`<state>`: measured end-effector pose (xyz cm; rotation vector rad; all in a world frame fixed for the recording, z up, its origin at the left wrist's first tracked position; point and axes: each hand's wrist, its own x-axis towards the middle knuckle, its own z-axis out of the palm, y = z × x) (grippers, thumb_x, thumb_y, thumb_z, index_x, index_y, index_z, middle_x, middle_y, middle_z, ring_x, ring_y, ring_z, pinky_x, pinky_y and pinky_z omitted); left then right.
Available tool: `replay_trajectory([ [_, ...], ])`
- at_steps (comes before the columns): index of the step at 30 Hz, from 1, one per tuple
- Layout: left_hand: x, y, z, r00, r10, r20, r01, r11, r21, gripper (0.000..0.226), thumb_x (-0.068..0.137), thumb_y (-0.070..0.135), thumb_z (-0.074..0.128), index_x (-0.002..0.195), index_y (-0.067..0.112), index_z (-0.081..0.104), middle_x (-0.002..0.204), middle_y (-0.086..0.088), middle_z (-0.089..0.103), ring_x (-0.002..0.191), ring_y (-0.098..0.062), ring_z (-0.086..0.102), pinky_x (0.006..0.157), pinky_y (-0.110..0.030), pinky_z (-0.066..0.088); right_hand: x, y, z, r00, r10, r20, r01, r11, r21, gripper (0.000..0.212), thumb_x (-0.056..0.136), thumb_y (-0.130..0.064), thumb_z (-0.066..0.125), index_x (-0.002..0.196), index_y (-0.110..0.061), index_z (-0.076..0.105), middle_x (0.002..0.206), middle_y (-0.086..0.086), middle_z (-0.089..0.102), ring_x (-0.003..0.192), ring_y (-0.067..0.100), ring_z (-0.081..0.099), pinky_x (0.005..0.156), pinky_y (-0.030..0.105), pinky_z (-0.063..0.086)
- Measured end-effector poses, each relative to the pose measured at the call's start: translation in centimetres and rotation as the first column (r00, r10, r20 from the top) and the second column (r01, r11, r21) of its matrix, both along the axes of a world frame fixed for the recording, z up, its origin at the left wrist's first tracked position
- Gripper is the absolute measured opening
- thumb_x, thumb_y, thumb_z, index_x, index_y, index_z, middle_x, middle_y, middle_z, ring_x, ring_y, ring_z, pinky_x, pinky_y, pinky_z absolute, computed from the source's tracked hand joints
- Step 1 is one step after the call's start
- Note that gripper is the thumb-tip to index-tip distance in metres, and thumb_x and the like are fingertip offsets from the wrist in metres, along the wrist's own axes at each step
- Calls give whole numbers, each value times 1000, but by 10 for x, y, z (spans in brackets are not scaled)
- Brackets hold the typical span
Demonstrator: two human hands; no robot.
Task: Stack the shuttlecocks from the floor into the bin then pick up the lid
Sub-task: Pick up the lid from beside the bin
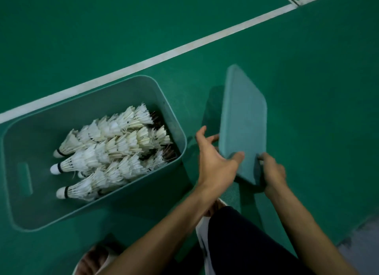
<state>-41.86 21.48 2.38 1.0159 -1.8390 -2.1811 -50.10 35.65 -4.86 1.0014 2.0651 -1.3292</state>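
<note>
A teal plastic bin [172, 110] stands on the green floor at the left. Inside lie several rows of nested white shuttlecocks [110, 145], cork ends toward the left. To its right, the flat teal lid [243, 118] is tilted, near end lifted off the floor. My right hand [273, 172] grips the lid's near right corner, fingers curled under the edge. My left hand [215, 162] has its thumb on top of the lid's near left corner and its fingers spread along the left edge, partly hidden behind it.
A white court line [184, 47] runs diagonally across the green floor behind the bin. My knee in dark trousers [235, 233] and a sandalled foot [94, 260] are at the bottom. A grey floor patch [361, 240] lies at the lower right.
</note>
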Motion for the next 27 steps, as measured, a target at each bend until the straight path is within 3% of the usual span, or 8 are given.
replay_trajectory([
  [3, 10, 13, 13, 993, -121, -8, 116, 968, -224, 56, 77, 12, 80, 125, 27, 55, 101, 10, 71, 90, -7, 71, 77, -37, 63, 24, -17, 23, 967, -123, 221, 205, 893, -400, 33, 87, -32, 52, 98, -3, 64, 68, 10, 68, 57, 23, 66, 49, 23, 54],
  [8, 38, -9, 28, 988, -73, -138, 19, 933, -358, 19, 94, 10, 60, 110, 20, 61, 98, 5, 74, 92, -16, 72, 78, -41, 61, 50, -42, 52, 977, 40, 210, 103, 772, -627, 16, 91, -27, 50, 92, -16, 62, 80, 7, 66, 74, 26, 62, 72, 35, 46],
  [12, 67, -62, 72, 959, 24, -282, -112, 947, -301, 17, 104, 11, 51, 120, 16, 46, 113, 1, 71, 98, -21, 74, 76, -48, 64, 35, -39, 78, 997, -52, -61, 5, 798, -603, 14, 90, -35, 58, 96, -24, 64, 85, 2, 68, 83, 23, 63, 77, 37, 48],
  [15, 98, -98, 105, 944, 73, -323, -168, 946, -276, 22, 106, 10, 50, 125, 18, 43, 114, -4, 71, 96, -22, 74, 73, -42, 64, 10, -38, 104, 938, -181, -295, -40, 789, -613, 10, 92, -36, 60, 95, -29, 65, 92, -6, 72, 86, 15, 68, 83, 35, 52],
  [17, 119, -123, 117, 937, 123, -326, -217, 938, -271, 23, 106, 8, 51, 126, 19, 49, 107, 0, 74, 88, -14, 75, 68, -31, 62, -4, -42, 115, 928, -102, -359, -145, 789, -598, 11, 97, -32, 56, 89, -30, 62, 80, -9, 69, 71, 10, 66, 76, 30, 51],
  [19, 141, -150, 118, 934, 177, -310, -274, 913, -304, 24, 104, 5, 53, 125, 17, 57, 101, 7, 76, 84, -6, 74, 66, -20, 57, -13, -59, 120, 913, 100, -396, -318, 784, -534, 16, 100, -24, 52, 93, -26, 67, 87, -6, 71, 72, 9, 68, 72, 26, 55],
  [22, 177, -184, 100, 926, 292, -239, -372, 812, -449, 24, 103, 7, 59, 124, 16, 65, 109, 8, 75, 94, -5, 71, 75, -20, 56, -3, -105, 118, 747, 370, -553, -584, 762, -279, 13, 94, -5, 64, 94, -15, 71, 88, -5, 76, 77, 10, 71, 69, 24, 58],
  [27, 229, -219, 52, 822, 567, -54, -439, 571, -694, 38, 98, 37, 54, 129, 19, 65, 118, 2, 51, 111, -19, 56, 92, -40, 52, 24, -182, 118, 455, 543, -706, -751, 659, 24, 16, 89, -7, 75, 102, -16, 75, 78, -20, 75, 70, -3, 66, 67, 14, 52],
])
